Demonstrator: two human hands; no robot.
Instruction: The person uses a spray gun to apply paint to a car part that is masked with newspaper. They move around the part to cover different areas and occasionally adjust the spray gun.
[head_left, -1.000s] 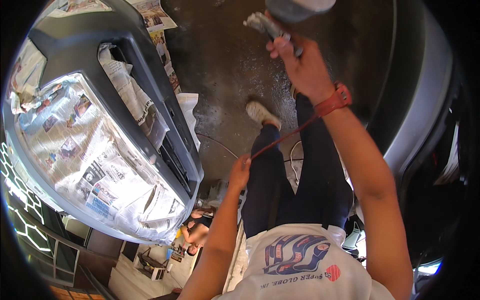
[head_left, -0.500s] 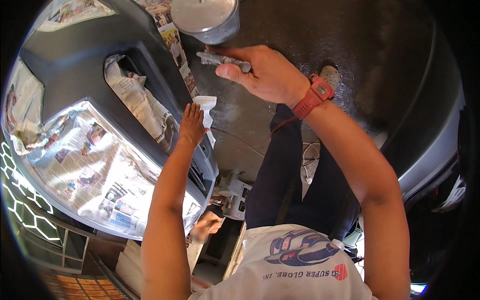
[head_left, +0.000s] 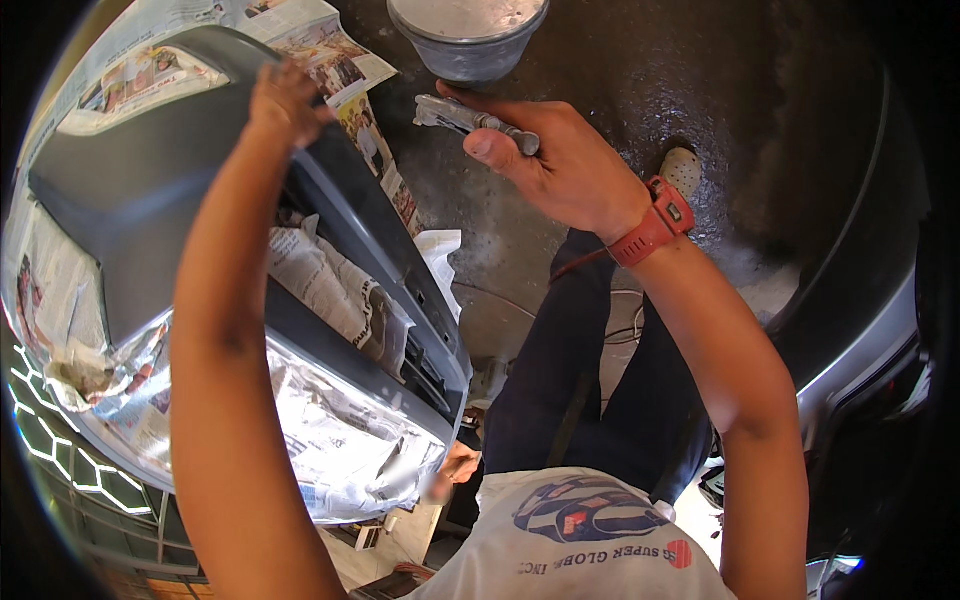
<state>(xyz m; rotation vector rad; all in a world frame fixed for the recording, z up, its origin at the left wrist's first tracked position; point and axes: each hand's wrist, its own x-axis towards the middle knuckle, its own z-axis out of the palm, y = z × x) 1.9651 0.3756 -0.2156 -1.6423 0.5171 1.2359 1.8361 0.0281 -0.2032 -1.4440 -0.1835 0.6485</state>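
Observation:
A spray gun [head_left: 465, 118] of worn grey metal is in my right hand [head_left: 560, 155], whose fingers are wrapped round it. At its far end shows a round grey cup [head_left: 465, 58] with a pale top. My left hand [head_left: 285, 105] reaches to the far edge of a dark grey car bumper [head_left: 150, 185], fingers spread and somewhat blurred; I cannot tell whether it touches. Sheets of newspaper [head_left: 335, 290] cover the openings in the bumper, and a larger newspaper sheet [head_left: 340, 430] covers its near part. My left forearm hides some of the bumper.
Newspaper [head_left: 335, 60] lies beyond the bumper. On the wet dark floor [head_left: 620, 60] a thin hose [head_left: 490, 295] runs near my legs. Another person's hand [head_left: 460, 463] shows by the bumper's near end. A dark curved car panel [head_left: 850, 290] stands at the right.
My left hand has moved from the bumper's right edge to its far edge, farther away and to the left. My right hand keeps the spray gun, now slightly farther right in view. The view has shifted.

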